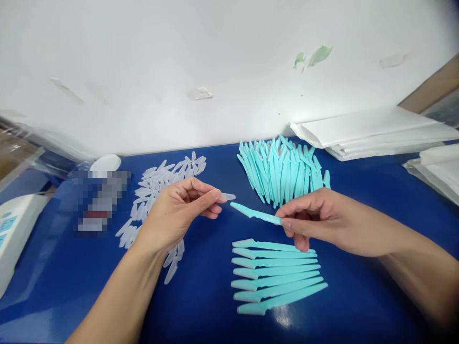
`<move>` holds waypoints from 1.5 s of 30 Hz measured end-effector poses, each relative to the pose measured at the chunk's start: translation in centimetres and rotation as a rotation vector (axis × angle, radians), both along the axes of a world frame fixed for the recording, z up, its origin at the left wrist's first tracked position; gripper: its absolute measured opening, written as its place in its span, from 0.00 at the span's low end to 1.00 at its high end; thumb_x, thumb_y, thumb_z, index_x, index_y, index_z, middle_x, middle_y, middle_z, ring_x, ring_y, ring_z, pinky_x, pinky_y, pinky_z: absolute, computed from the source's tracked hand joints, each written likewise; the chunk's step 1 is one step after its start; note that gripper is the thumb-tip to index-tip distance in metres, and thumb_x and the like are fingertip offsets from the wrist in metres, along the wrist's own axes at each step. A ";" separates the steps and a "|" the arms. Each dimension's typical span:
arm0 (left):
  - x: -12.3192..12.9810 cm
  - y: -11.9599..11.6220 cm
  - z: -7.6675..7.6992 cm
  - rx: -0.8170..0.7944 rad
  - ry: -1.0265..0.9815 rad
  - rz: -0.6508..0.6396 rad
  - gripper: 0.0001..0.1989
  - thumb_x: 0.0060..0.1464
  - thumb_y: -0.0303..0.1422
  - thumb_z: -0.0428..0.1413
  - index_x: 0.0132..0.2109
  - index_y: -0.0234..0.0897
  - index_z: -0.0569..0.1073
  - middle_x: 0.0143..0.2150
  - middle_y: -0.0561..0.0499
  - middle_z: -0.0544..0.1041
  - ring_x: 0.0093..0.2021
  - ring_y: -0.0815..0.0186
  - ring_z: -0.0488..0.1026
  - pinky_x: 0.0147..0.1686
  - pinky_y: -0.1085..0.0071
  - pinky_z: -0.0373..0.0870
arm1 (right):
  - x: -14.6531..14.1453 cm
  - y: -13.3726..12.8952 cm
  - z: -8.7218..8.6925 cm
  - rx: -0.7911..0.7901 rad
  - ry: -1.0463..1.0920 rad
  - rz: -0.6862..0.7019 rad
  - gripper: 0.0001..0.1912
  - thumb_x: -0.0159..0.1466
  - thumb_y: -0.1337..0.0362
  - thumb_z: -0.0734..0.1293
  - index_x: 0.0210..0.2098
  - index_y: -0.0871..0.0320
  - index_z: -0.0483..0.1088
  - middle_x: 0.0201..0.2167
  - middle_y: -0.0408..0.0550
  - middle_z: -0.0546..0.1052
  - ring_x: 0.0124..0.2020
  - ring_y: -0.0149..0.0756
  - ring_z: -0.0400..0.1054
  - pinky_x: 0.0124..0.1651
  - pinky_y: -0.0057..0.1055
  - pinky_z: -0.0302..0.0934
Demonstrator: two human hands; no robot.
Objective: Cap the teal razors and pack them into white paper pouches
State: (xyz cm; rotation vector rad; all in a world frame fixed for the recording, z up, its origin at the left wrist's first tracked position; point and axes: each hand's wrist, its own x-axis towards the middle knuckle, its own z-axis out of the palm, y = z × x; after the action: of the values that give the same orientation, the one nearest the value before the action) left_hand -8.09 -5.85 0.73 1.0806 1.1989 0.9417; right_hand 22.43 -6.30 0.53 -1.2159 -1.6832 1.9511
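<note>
My left hand (182,208) pinches a small translucent cap (227,197) between thumb and fingers. Facing it, my right hand (315,220) grips the handle of a turquoise razor (256,214), whose head points left, a small gap from the cap. Below, several turquoise razors (283,271) lie in a neat column, heads to the left. Behind my right hand is a dense pile of turquoise razors (281,167). Many loose translucent caps (161,177) are spread behind and beside my left hand, which hides some of them.
The blue table (201,306) meets a white wall (161,95). White sheets or bags (369,134) are stacked at the back right. At the left are a round white object (105,165), a blurred-out item (102,203) and a white device (19,229).
</note>
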 end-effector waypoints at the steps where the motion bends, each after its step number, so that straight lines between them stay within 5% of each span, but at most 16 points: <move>1: 0.0 0.0 -0.1 -0.006 0.003 -0.013 0.11 0.56 0.37 0.73 0.38 0.35 0.82 0.36 0.49 0.88 0.31 0.69 0.82 0.31 0.79 0.81 | 0.0 0.0 0.0 0.003 -0.001 0.000 0.08 0.65 0.60 0.76 0.41 0.57 0.83 0.26 0.42 0.80 0.29 0.32 0.77 0.35 0.27 0.71; 12: -0.6 0.1 0.2 0.057 0.074 0.011 0.11 0.56 0.38 0.73 0.38 0.36 0.83 0.36 0.50 0.87 0.30 0.71 0.80 0.29 0.81 0.80 | 0.5 0.0 -0.2 0.030 -0.031 0.022 0.10 0.67 0.57 0.75 0.42 0.57 0.82 0.26 0.42 0.79 0.29 0.32 0.76 0.35 0.27 0.70; 28: 2.0 -0.6 -1.4 -0.124 0.004 -0.148 0.10 0.58 0.37 0.72 0.37 0.37 0.81 0.30 0.53 0.84 0.29 0.71 0.81 0.29 0.81 0.79 | 0.2 0.1 0.1 0.015 -0.044 0.053 0.06 0.68 0.60 0.74 0.40 0.56 0.81 0.27 0.41 0.79 0.31 0.31 0.76 0.36 0.25 0.68; 34: 0.6 -1.1 0.0 0.229 0.265 -0.293 0.09 0.58 0.30 0.70 0.46 0.45 0.87 0.34 0.55 0.85 0.33 0.71 0.80 0.33 0.81 0.76 | 0.7 0.4 0.1 -0.022 0.012 0.067 0.04 0.67 0.62 0.75 0.39 0.55 0.81 0.30 0.40 0.79 0.31 0.29 0.76 0.37 0.24 0.69; 37: -0.8 -0.8 0.7 0.334 0.356 -0.204 0.05 0.59 0.31 0.69 0.43 0.46 0.87 0.32 0.55 0.84 0.31 0.71 0.78 0.32 0.80 0.75 | 1.3 0.7 0.2 -0.025 0.023 0.054 0.04 0.66 0.61 0.75 0.38 0.55 0.82 0.30 0.40 0.79 0.29 0.29 0.76 0.36 0.25 0.69; 40: -1.5 -0.3 0.9 0.279 0.371 -0.036 0.04 0.62 0.33 0.67 0.37 0.42 0.85 0.27 0.56 0.80 0.26 0.73 0.75 0.29 0.81 0.74 | 1.8 0.8 0.3 -0.001 0.028 0.041 0.05 0.66 0.60 0.75 0.39 0.55 0.82 0.30 0.41 0.80 0.29 0.30 0.77 0.36 0.26 0.70; 45: -0.7 -0.1 0.3 0.041 0.161 -0.129 0.13 0.63 0.40 0.67 0.33 0.38 0.80 0.26 0.55 0.79 0.25 0.73 0.74 0.26 0.80 0.74 | 1.7 0.8 0.5 -0.003 -0.009 0.056 0.02 0.66 0.63 0.75 0.37 0.54 0.81 0.28 0.40 0.79 0.29 0.29 0.76 0.36 0.25 0.68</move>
State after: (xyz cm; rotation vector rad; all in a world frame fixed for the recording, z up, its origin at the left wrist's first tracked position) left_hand -8.75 -5.91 1.00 1.2703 1.2288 0.7949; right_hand 24.14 -5.52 1.08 -1.1920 -1.7372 1.9846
